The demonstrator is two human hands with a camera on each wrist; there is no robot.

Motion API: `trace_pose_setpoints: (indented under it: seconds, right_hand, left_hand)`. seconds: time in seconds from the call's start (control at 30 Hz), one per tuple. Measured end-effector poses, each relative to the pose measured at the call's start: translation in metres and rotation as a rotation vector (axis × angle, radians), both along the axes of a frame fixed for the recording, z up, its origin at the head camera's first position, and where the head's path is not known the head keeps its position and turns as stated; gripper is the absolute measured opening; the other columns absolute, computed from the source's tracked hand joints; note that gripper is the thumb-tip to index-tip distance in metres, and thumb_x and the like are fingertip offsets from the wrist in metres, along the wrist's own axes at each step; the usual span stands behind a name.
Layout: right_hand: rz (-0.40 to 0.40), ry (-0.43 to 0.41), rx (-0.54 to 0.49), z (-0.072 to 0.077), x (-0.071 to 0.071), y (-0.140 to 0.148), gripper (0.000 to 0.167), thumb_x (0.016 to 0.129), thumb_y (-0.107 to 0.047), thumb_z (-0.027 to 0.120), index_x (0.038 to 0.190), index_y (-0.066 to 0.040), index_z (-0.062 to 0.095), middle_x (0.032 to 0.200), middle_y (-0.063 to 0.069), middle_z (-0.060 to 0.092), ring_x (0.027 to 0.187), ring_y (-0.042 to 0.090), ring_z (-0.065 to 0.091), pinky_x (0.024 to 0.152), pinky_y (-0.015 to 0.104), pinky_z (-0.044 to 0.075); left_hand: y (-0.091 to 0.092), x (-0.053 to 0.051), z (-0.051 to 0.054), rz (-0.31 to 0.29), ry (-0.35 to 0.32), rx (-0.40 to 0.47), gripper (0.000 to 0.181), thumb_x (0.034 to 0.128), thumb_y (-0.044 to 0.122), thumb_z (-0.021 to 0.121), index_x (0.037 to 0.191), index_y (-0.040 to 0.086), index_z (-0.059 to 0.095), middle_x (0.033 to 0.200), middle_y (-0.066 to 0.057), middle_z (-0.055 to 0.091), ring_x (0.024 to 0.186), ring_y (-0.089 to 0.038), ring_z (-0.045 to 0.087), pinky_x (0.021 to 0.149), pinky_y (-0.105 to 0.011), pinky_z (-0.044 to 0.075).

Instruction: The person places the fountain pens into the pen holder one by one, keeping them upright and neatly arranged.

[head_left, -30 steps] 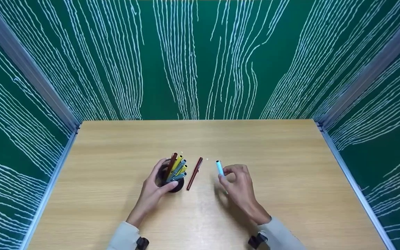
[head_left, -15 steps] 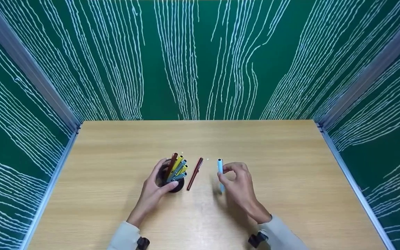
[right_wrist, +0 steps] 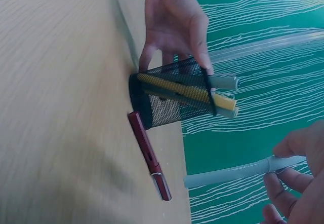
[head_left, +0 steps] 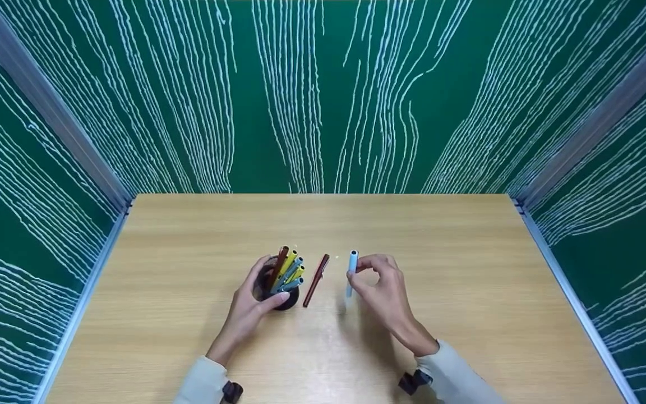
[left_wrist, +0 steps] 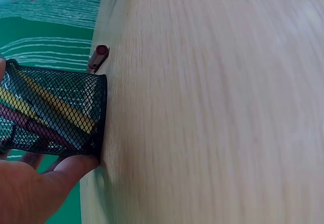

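My left hand grips a black mesh pen holder standing on the table. Inside it lean several pens, dark red, yellow and grey-blue; the left wrist view shows them through the mesh holder. Between thumb and fingers, my right hand pinches a light blue pen near its upper end. That pen is held nearly upright, and in the right wrist view its lower end is off the tabletop. On the table between the holder and my right hand lies a dark red pen with a clip.
The wooden table is bordered by green panels with wavy white lines at the back and both sides. Metal-coloured posts stand at the back corners. A tiny pale speck lies near the red pen.
My right hand has risen slightly and shifted a little left with the light blue pen, which has turned from tilted to nearly upright. The left hand and holder stay put.
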State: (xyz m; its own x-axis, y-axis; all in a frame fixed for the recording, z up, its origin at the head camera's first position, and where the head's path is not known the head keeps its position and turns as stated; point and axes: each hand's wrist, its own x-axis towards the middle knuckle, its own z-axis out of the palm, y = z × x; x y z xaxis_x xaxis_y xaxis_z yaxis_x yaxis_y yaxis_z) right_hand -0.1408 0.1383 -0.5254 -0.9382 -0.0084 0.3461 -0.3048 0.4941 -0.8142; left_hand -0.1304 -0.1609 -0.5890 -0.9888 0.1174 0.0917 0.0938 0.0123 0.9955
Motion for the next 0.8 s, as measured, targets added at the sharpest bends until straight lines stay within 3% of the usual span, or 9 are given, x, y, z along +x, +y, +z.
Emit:
trace_pose_setpoints:
  seconds: [0.47,0.8]
  right_hand:
    - [0.017,-0.026,-0.103,0.023,-0.003,-0.005,0.012,0.092,-0.004,0.087,0.1,-0.01,0.081,0.101,-0.001,0.078,0.107,0.023,0.065,0.099,0.047,0.049]
    - [0.035,-0.069,-0.172,0.037,-0.005,-0.007,0.012,0.095,-0.008,0.086,0.105,-0.01,0.081,0.106,0.001,0.078,0.111,0.023,0.065,0.103,0.048,0.049]
  left_hand:
    - [0.0,0.0,-0.002,0.007,-0.008,-0.002,0.093,0.0922,0.01,0.09,0.17,0.014,0.04,0.161,-0.014,0.055,0.15,-0.032,0.052,0.129,-0.048,0.036]
    - [-0.001,0.001,0.001,0.009,-0.018,-0.051,0.094,0.0926,0.015,0.091,0.171,0.014,0.039,0.162,-0.009,0.055,0.151,-0.029,0.051,0.129,-0.045,0.035]
